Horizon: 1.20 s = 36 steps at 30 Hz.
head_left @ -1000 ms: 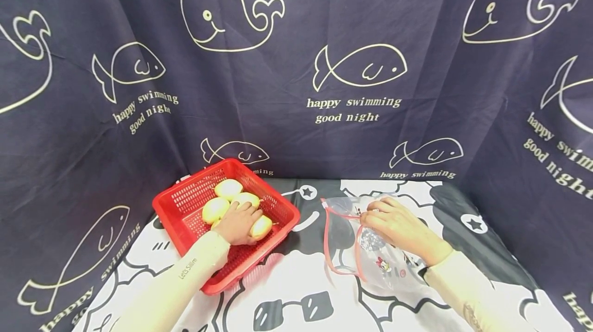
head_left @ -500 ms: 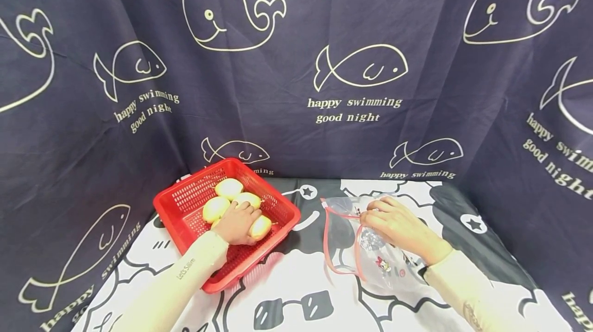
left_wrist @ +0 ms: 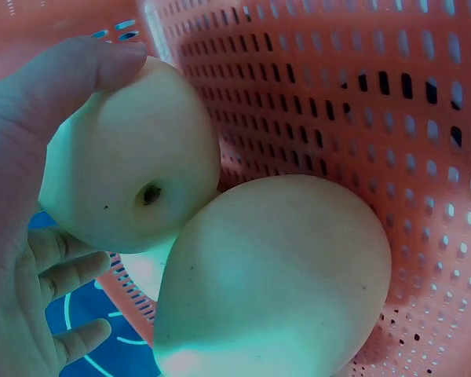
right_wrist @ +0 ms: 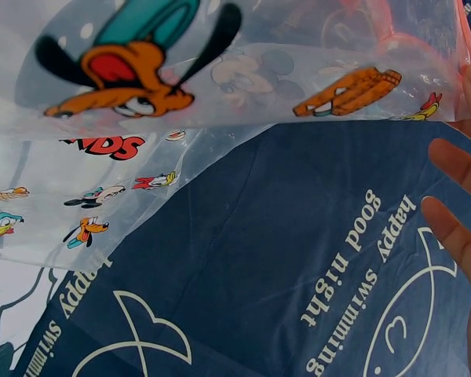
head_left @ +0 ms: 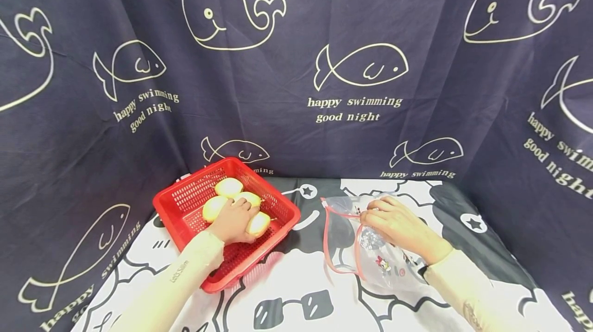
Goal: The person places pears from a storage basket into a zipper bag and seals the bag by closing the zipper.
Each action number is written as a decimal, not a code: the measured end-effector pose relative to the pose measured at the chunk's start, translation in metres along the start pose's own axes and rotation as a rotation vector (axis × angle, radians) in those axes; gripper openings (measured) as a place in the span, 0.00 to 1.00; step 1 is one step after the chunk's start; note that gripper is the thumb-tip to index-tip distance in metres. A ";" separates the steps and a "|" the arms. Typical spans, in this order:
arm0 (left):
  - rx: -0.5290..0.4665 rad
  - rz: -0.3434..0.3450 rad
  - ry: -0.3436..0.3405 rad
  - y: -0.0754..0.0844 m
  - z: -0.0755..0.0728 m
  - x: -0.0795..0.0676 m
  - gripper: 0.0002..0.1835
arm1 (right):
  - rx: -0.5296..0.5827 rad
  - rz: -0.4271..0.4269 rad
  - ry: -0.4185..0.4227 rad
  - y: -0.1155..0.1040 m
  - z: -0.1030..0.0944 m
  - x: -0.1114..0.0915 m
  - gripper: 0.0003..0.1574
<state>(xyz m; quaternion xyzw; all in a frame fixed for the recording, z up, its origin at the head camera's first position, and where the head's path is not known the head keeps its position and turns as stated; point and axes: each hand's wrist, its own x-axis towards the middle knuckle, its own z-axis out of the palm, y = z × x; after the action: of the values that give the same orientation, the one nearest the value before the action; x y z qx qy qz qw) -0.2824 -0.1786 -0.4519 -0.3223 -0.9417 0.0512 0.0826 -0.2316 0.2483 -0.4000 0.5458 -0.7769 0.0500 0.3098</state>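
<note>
Held fruit: a smooth, pale yellow one (left_wrist: 141, 157), in the upper left of the left-wrist view, inside the basket; a small dark pit shows on its lower face, and it touches a second fruit (left_wrist: 275, 275) at the lower middle.
Left hand: reaches into the basket (head_left: 235, 219), left of centre in the head view; the fingers are part-closed round the held fruit, the thumb bent over its top, three fingertips showing below it.
Other fruit: four pale yellow pieces show in the head view, grouped around the left hand; from there I cannot tell which is gripped.
Basket: red, with slotted walls (head_left: 178, 224), left of centre, set at an angle.
Bag: clear plastic with cartoon prints (head_left: 394, 267), right of centre, its red-trimmed mouth facing left toward the basket, well apart from it.
Right hand: lies over the upper part of the bag (head_left: 405, 229); thumb and fingers pinch its edge, nearly closed, while two fingers stand free of the plastic in the right-wrist view.
Sleeves: pale cream, the left one (head_left: 171, 285) lettered, at lower left; the right one (head_left: 468, 291) at lower right.
Surface: black-and-white printed cover (head_left: 296, 270), with drawn sunglasses at bottom centre.
Backdrop: dark blue cloth (head_left: 287, 90) with white whales, fish and lettering, filling the upper frame.
</note>
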 end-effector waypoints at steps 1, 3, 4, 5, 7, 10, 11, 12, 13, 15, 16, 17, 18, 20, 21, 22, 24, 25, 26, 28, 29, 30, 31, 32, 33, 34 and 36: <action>-0.006 -0.003 0.000 0.000 -0.002 0.000 0.39 | 0.001 0.001 0.000 0.000 0.000 0.000 0.16; -0.015 -0.010 -0.010 0.000 -0.005 -0.001 0.40 | 0.003 0.002 0.000 0.000 0.000 0.000 0.16; -0.019 -0.014 -0.015 0.001 -0.007 -0.002 0.40 | 0.004 0.002 0.001 0.000 0.000 0.000 0.16; -0.023 -0.016 -0.017 0.001 -0.009 -0.002 0.40 | 0.006 0.002 0.003 0.000 0.000 0.000 0.16; -0.029 -0.032 -0.029 0.001 -0.012 -0.003 0.40 | 0.007 0.003 0.004 0.000 -0.001 -0.001 0.17; -0.031 -0.057 -0.042 0.001 -0.016 -0.004 0.40 | 0.008 0.001 0.007 0.000 -0.001 0.000 0.18; -0.029 -0.063 -0.041 0.001 -0.018 -0.004 0.39 | 0.007 0.002 0.008 0.000 -0.001 0.000 0.17; -0.028 -0.068 -0.041 0.001 -0.019 -0.004 0.40 | 0.006 0.002 0.008 0.000 -0.001 0.000 0.17; -0.024 -0.068 -0.034 0.000 -0.020 -0.005 0.39 | 0.005 0.000 0.010 -0.001 -0.001 0.000 0.17; -0.011 -0.060 -0.013 0.000 -0.023 -0.006 0.39 | 0.006 -0.001 0.012 -0.001 -0.001 0.000 0.16; -0.008 -0.056 -0.001 0.000 -0.024 -0.006 0.39 | 0.007 0.001 0.010 -0.001 -0.001 0.000 0.16; -0.001 -0.050 0.013 -0.001 -0.025 -0.007 0.39 | 0.006 0.000 0.011 -0.001 -0.001 0.000 0.15; 0.003 -0.046 0.023 -0.001 -0.026 -0.007 0.39 | 0.007 0.002 0.009 -0.001 -0.001 0.000 0.15; 0.011 -0.042 0.041 -0.001 -0.028 -0.007 0.39 | 0.005 0.005 0.006 -0.001 -0.001 0.000 0.14; 0.014 -0.043 0.043 -0.001 -0.029 -0.008 0.39 | 0.005 0.007 0.005 -0.001 -0.001 0.000 0.14; 0.013 -0.044 0.044 -0.001 -0.029 -0.008 0.39 | 0.004 0.010 0.003 -0.001 0.000 0.000 0.13; 0.012 -0.048 0.044 -0.001 -0.031 -0.008 0.39 | 0.003 0.011 0.003 -0.001 0.000 -0.001 0.13; 0.009 -0.050 0.046 -0.001 -0.032 -0.008 0.39 | 0.004 0.009 0.006 -0.001 0.000 -0.001 0.13; 0.007 -0.052 0.047 0.000 -0.033 -0.008 0.39 | 0.006 0.008 0.008 -0.001 0.000 -0.001 0.13; 0.001 -0.055 0.055 0.001 -0.035 -0.009 0.39 | 0.007 0.005 0.013 -0.001 0.000 -0.001 0.13; -0.002 -0.057 0.056 0.001 -0.037 -0.009 0.39 | 0.008 0.003 0.015 -0.001 0.000 0.000 0.13; -0.005 -0.058 0.062 0.002 -0.038 -0.009 0.39 | 0.009 0.003 0.016 0.000 0.000 0.000 0.13; -0.009 -0.061 0.063 0.003 -0.039 -0.009 0.40 | 0.009 0.002 0.018 0.000 0.000 0.000 0.13; -0.016 -0.064 0.063 0.003 -0.040 -0.009 0.40 | 0.007 0.002 0.020 0.000 0.000 0.000 0.13; -0.024 -0.067 0.063 0.004 -0.041 -0.009 0.40 | 0.007 0.002 0.021 0.000 0.000 0.000 0.13; -0.033 -0.071 0.061 0.005 -0.042 -0.008 0.40 | 0.007 0.002 0.023 0.000 0.000 0.000 0.14; -0.045 -0.074 0.066 0.007 -0.045 -0.007 0.40 | 0.006 0.002 0.029 0.000 0.000 0.000 0.14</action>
<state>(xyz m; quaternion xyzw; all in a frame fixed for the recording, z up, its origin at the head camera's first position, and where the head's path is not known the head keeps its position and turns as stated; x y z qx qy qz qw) -0.2641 -0.1759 -0.4100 -0.2903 -0.9507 0.0164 0.1081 -0.2314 0.2481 -0.4000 0.5452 -0.7727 0.0606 0.3195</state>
